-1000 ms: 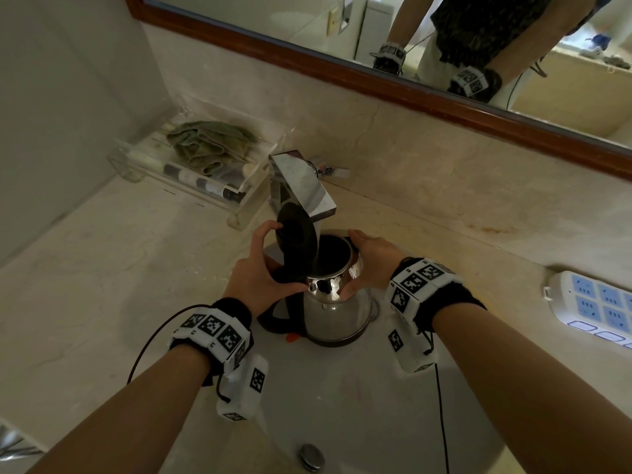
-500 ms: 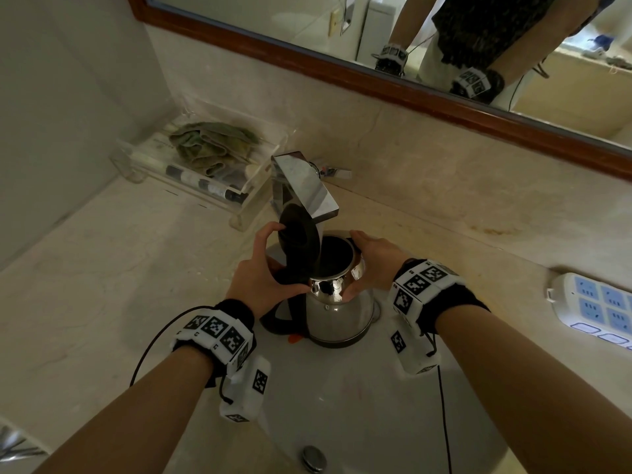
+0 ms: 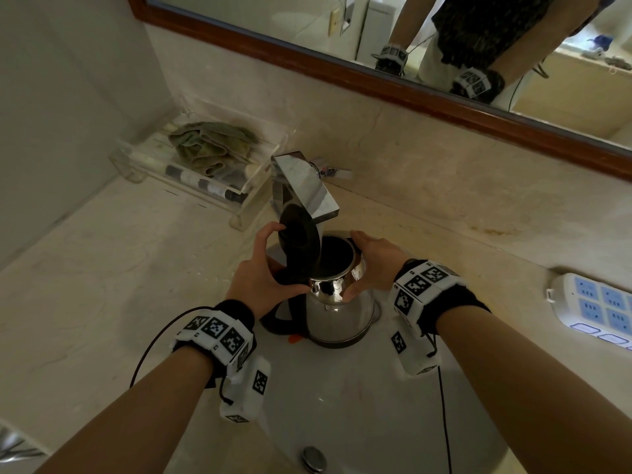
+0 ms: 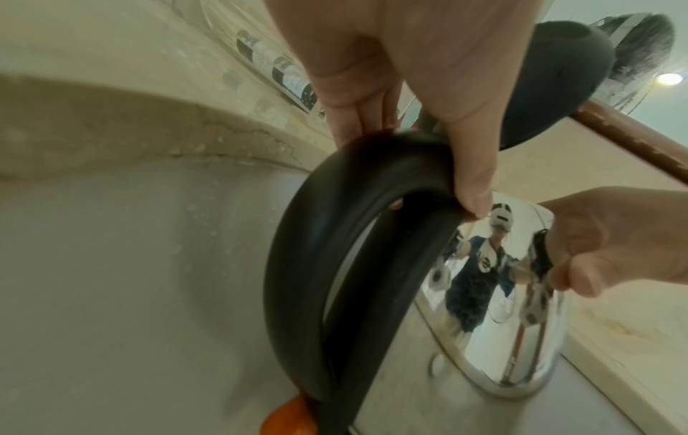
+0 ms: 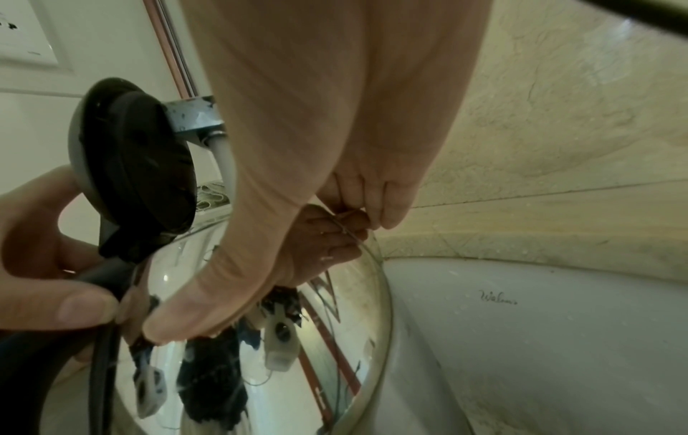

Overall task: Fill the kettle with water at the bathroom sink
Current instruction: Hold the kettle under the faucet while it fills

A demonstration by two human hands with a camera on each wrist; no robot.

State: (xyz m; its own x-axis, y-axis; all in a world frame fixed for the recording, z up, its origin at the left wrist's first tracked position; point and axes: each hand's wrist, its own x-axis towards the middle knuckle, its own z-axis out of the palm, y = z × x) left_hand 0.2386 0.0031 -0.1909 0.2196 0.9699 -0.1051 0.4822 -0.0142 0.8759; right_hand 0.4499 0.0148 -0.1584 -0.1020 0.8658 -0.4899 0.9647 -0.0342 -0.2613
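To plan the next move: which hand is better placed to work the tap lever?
Right. The right hand only steadies the kettle at its side and is nearer the tap lever. The left hand grips the handle and props the lid open.

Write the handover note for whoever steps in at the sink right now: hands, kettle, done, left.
Left hand: grips the kettle's black handle, one finger up against the raised lid.
Right hand: fingers curled round the kettle at its rim, steadying it.
Kettle: upright in the sink, mouth open under the tap.
Done: lid open, kettle placed under the spout.
Left: whether water is running cannot be told from the head view; fill it, close the lid, lift it out.
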